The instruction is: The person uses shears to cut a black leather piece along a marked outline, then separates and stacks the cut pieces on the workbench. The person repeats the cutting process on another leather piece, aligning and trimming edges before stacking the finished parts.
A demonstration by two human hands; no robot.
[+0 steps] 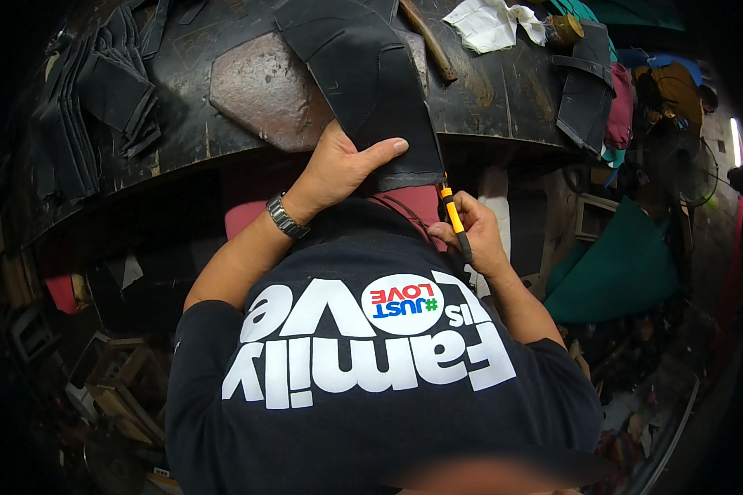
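Note:
A black leather piece (371,91) with stitched lines hangs over the near edge of the bench. My left hand (343,165) grips its lower left side, thumb on top and fingers hidden underneath. At its lower right corner my right hand (475,231) is closed round a slim tool with a yellow and black handle (453,210). The tool's tip meets the leather's edge; its exact kind is too small to make out. Thin brown strips (404,213) hang below the leather, beside my right fingers.
A worn stone slab (264,91) lies on the dark workbench (479,91), under the leather. Stacked black leather pieces (111,82) are at the left. A wooden-handled tool (428,40), a white cloth (487,23) and another black piece (584,91) sit toward the right. Green material (615,268) hangs lower right.

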